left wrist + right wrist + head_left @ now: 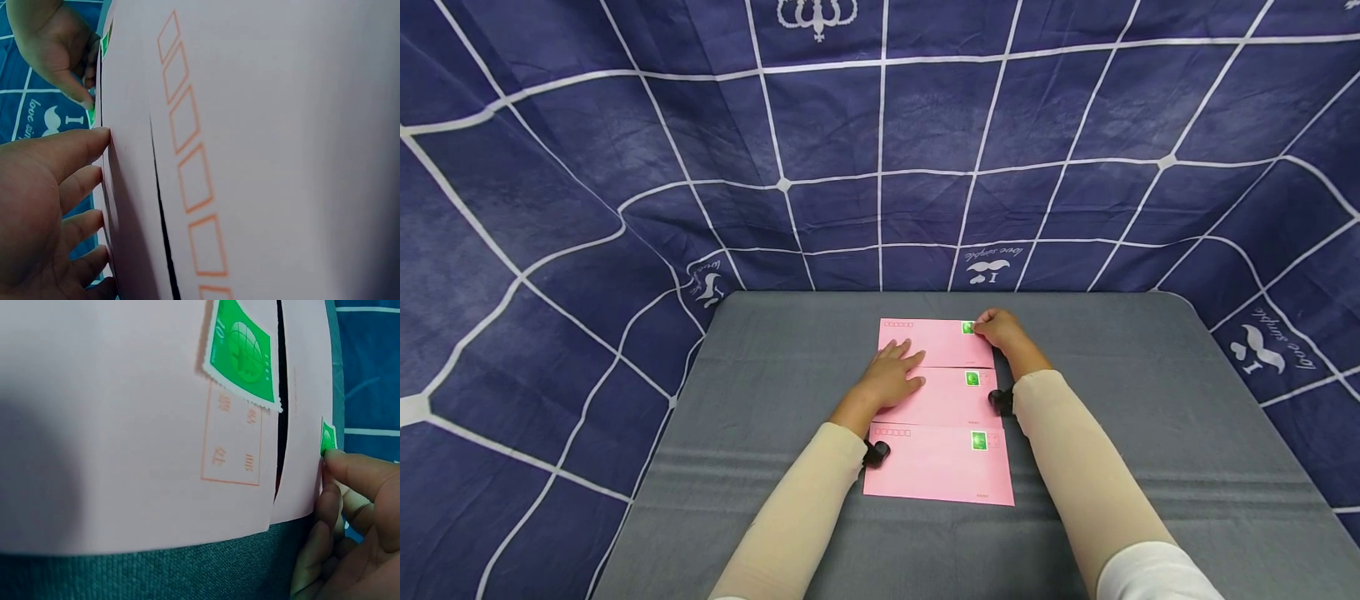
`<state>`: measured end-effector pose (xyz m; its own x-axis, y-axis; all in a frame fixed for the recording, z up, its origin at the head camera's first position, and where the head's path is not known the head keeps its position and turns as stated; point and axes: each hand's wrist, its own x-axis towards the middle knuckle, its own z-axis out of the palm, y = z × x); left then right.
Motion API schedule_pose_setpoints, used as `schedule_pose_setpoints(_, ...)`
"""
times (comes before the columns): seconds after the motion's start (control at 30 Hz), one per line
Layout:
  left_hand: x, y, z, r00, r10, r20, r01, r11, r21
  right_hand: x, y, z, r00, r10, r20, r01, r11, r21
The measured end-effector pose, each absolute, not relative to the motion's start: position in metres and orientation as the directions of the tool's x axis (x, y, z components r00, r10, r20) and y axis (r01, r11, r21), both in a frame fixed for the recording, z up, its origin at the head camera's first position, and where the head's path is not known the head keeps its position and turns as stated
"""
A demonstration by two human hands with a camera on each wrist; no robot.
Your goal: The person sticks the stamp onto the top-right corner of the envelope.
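Note:
Three pink envelopes lie in a column: the far one [936, 343], the middle one [947, 402] and the near one [936, 468]. My left hand [891, 375] rests with spread, straight fingers across the far and middle envelopes. At the far envelope's top right corner, my right hand [1002, 331] pinches the edge of a green postage stamp [327, 436] between thumb and fingers. The thumb overlaps the stamp's lower edge in the right wrist view. The middle envelope bears a green stamp [972, 378], and another stamp [979, 441] sits on the near envelope.
A grey cloth-covered table [775, 350] carries the envelopes. Behind it and at both sides hangs a dark blue curtain [940, 208] with white grid lines. Black wrist cameras are strapped to both wrists, the left one [877, 454] over the near envelope's corner.

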<state>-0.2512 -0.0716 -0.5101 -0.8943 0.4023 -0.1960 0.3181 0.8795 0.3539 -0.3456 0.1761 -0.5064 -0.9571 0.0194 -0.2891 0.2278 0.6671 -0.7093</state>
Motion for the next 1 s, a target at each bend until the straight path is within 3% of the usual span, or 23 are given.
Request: schedule_pose_setpoints(1.0,-0.2513,-0.0709,-0.5079,-0.896,0.4,-0.195,0.315,0.88,0.356,-0.344,0.1787,-0.5122,-0.962,0.06,-0.268,0.248,0.611,-0.752)
